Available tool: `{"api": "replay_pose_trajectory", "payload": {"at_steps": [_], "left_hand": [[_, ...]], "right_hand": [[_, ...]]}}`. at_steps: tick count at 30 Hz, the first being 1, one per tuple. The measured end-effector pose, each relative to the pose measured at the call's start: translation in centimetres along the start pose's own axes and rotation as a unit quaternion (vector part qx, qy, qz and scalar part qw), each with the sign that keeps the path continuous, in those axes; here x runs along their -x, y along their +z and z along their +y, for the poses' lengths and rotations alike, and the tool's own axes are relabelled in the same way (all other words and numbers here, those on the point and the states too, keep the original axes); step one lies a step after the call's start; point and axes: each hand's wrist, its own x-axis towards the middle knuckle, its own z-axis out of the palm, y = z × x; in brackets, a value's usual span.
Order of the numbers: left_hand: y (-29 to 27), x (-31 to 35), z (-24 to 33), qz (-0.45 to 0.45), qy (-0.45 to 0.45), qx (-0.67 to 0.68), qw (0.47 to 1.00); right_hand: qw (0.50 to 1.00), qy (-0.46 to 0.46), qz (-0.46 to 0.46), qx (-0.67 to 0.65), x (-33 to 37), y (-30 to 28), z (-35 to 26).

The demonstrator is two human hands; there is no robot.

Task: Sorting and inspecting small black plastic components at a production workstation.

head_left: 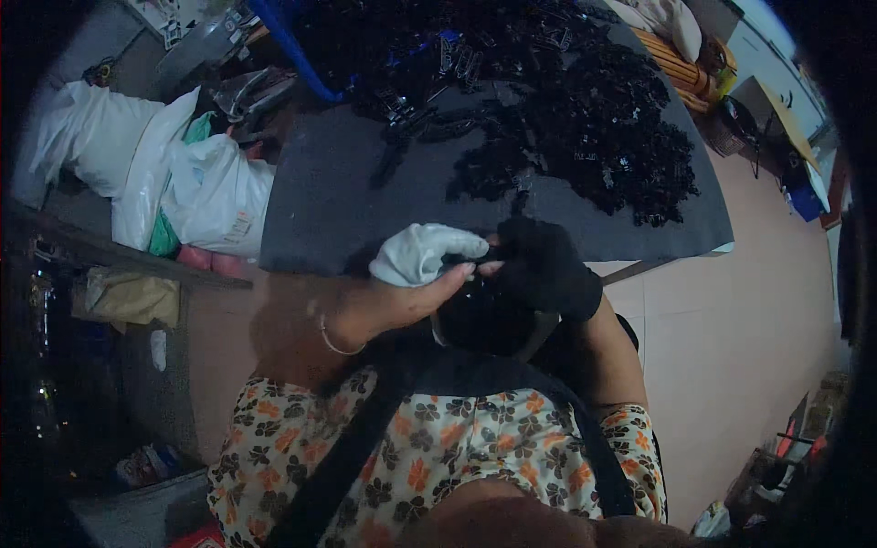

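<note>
The person's 2 hands met just off the near edge of the grey tabletop (320, 187). The left hand (411, 256), in a white glove with the thumb bare, curved inward from the tabletop's left, a thin bracelet (340, 340) on its wrist. The right hand (545, 269), in a black glove with bare fingertips showing, came in toward the tabletop from the lower right. The fingertips of both hands were close together; between them it was too dark to make out a piece, so whether either grip was clamped on anything could not be told.

A heap of small black parts (612, 137) spread over the tabletop's far and right portions, with looser pieces reaching toward its middle. A blue tray (301, 55) lay at the tabletop's far left, black parts heaped beside its rim. Left of the tabletop sat bulging white bags (215, 192); beyond its far right corner lay a bundle of orange-brown rods (671, 68). Pale floor (713, 310) extended to the tabletop's right.
</note>
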Motion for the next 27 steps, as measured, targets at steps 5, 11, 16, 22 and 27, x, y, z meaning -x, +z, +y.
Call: {"api": "replay_pose_trajectory", "payload": {"at_steps": [5,11,16,22,27], "left_hand": [[-4.5,-0.9,-1.0,0.046,-0.035,-0.304,0.951],[-6.3,-3.0,-6.1,0.043,-0.049,-0.501,0.863],[-6.6,-2.0,-6.5,0.164,0.02,-0.431,0.887],[-2.0,-3.9,-4.2,0.16,-0.212,0.269,0.926],[-0.4,-4.1,-0.3,0.13,-0.285,0.403,0.86]], "right_hand": [[0.981,-0.033,-0.05,0.182,-0.5,-2.2,0.5],[0.928,-0.074,0.136,0.339,-1.9,-1.9,3.8],[0.943,-0.041,0.034,0.327,-2.7,-2.0,1.6],[0.981,-0.018,0.117,-0.153,-0.9,-0.8,4.2],[0.941,-0.213,0.111,0.239,-0.7,0.1,1.7]]}}
